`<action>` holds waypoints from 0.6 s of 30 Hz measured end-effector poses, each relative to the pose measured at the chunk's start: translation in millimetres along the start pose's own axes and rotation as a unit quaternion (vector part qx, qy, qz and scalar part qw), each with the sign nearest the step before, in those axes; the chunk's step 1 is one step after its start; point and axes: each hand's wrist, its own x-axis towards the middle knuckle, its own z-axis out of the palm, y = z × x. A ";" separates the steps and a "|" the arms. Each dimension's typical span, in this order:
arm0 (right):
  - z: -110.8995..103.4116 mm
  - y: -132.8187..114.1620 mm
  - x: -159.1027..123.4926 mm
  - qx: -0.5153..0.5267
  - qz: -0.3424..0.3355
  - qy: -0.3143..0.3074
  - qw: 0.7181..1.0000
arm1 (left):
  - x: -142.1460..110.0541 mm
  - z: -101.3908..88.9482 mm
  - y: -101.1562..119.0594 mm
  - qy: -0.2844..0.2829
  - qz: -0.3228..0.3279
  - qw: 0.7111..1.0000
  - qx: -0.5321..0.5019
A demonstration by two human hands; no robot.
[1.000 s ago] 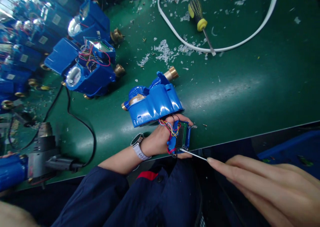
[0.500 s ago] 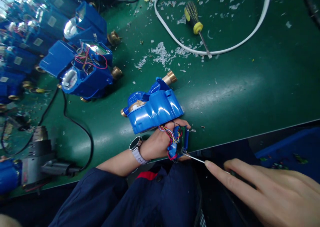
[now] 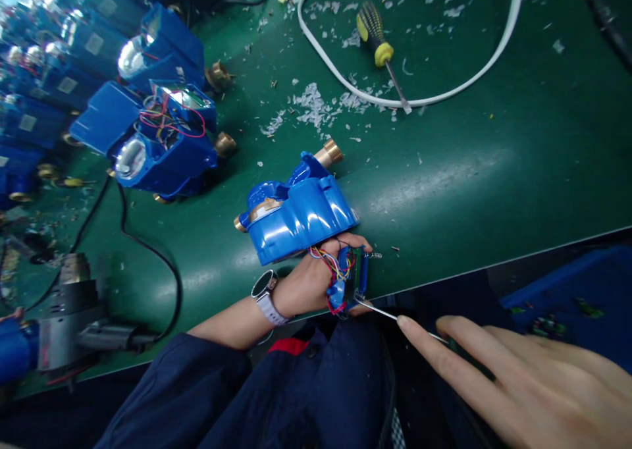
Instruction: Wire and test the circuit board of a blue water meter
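My left hand point(image 3: 307, 283), a watch on its wrist, is closed around a small blue plastic case with a circuit board point(image 3: 362, 271). Coloured wires run from this case to a blue water meter point(image 3: 302, 220) with brass threaded ends, lying on the bench just beyond. A coil spring point(image 3: 376, 255) sticks out of the case's far end. My right hand point(image 3: 533, 376) holds a thin metal screwdriver point(image 3: 379, 309), its index finger stretched along the shaft. The tip touches the near end of the case. The screwdriver's handle is hidden by the hand.
Another screwdriver point(image 3: 377, 35) lies across a white cable point(image 3: 459, 93) among plastic flakes point(image 3: 312, 104). An opened meter point(image 3: 162, 149) with exposed wires stands left, more meters behind it. A grey power tool point(image 3: 74, 317) with a black cord lies lower left. A blue bin point(image 3: 582, 297) holds small boards.
The whole view has shifted slightly, so bench things sit a little further left. Both hands keep their grips, and the screwdriver tip stays at the near end of the case.
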 end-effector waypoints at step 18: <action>1.9 13.7 20.5 0.167 0.001 0.004 0.986 | -0.9 -1.2 2.7 0.005 -0.066 0.996 -0.052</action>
